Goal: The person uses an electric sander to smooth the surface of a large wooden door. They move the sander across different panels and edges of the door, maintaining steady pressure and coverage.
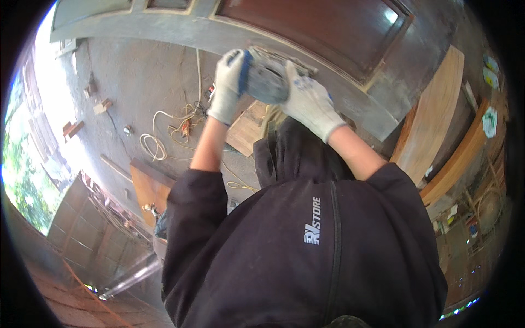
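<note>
My left hand [225, 85], in a white work glove, is closed on the left side of a grey and blue sander [266, 83]. The sander is slightly blurred, and its underside is hidden. On its other side my right hand [310, 103], gloved the same way, grips the body with the thumb on top. Both hands hold the tool at the near edge of a large panelled wooden door [164, 26], which has a grey frame and reddish-brown panels. Whether the sander touches the door edge cannot be made out.
A pale cord [156, 136] lies coiled on the concrete floor [147, 71], left of my arms. Below the tool is a wooden board [246, 131]. Long curved planks [432, 115] lean at the right. Small wood blocks [102, 106] are scattered at the left.
</note>
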`<control>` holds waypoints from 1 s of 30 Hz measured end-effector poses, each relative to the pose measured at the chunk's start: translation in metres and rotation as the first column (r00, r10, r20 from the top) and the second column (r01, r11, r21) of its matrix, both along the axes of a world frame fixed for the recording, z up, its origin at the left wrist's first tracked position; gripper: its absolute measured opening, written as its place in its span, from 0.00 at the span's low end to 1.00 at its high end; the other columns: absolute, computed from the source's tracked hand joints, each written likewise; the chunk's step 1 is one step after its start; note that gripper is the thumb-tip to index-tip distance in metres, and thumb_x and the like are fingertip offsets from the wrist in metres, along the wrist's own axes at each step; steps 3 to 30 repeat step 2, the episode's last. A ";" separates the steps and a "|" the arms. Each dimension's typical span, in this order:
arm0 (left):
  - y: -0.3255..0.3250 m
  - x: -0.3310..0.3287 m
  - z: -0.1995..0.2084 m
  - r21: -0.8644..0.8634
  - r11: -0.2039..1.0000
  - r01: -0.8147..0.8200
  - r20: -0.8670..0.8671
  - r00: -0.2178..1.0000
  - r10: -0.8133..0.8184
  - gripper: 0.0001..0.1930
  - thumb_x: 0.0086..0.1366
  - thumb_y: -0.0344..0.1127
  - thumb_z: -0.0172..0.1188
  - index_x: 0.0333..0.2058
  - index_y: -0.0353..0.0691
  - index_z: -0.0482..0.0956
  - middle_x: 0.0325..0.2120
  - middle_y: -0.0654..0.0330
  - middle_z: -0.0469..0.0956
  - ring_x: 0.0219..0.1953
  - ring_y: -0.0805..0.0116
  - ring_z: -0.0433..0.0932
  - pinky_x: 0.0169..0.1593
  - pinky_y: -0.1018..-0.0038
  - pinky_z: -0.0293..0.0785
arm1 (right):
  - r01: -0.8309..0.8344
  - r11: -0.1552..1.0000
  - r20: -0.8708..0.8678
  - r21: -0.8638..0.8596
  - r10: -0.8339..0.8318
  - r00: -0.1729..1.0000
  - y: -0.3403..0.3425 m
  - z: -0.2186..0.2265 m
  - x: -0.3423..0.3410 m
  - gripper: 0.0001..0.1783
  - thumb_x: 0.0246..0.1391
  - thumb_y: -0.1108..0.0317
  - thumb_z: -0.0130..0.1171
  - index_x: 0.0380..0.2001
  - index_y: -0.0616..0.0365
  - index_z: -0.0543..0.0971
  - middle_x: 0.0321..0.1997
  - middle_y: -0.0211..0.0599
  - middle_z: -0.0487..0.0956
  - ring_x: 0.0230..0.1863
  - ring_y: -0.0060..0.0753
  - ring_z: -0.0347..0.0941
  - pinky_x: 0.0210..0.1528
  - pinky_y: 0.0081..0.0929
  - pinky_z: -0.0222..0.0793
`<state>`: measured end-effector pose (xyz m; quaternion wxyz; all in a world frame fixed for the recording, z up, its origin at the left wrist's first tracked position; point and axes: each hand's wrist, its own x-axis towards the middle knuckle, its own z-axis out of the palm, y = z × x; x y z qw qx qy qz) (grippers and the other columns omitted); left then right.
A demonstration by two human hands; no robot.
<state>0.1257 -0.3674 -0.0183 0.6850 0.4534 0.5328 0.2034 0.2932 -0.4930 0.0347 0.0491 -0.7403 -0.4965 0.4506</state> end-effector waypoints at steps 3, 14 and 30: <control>0.053 -0.047 -0.008 0.213 0.966 0.144 -0.087 0.988 -0.129 0.13 0.69 0.39 0.61 0.43 0.35 0.83 0.35 0.61 0.82 0.37 0.73 0.78 0.43 0.76 0.75 | -0.050 0.999 -0.052 0.001 0.050 0.997 0.055 0.003 -0.028 0.50 0.47 0.64 0.65 0.71 0.69 0.54 0.47 0.62 0.82 0.49 0.53 0.82 0.53 0.44 0.77; 0.053 -0.047 -0.008 0.213 0.966 0.144 -0.087 0.988 -0.129 0.13 0.69 0.39 0.61 0.43 0.35 0.83 0.35 0.61 0.82 0.37 0.73 0.78 0.43 0.76 0.75 | -0.050 0.999 -0.052 0.001 0.050 0.997 0.055 0.003 -0.028 0.50 0.47 0.64 0.65 0.71 0.69 0.54 0.47 0.62 0.82 0.49 0.53 0.82 0.53 0.44 0.77; 0.053 -0.047 -0.008 0.213 0.966 0.144 -0.087 0.988 -0.129 0.13 0.69 0.39 0.61 0.43 0.35 0.83 0.35 0.61 0.82 0.37 0.73 0.78 0.43 0.76 0.75 | -0.050 0.999 -0.052 0.001 0.050 0.997 0.055 0.003 -0.028 0.50 0.47 0.64 0.65 0.71 0.69 0.54 0.47 0.62 0.82 0.49 0.53 0.82 0.53 0.44 0.77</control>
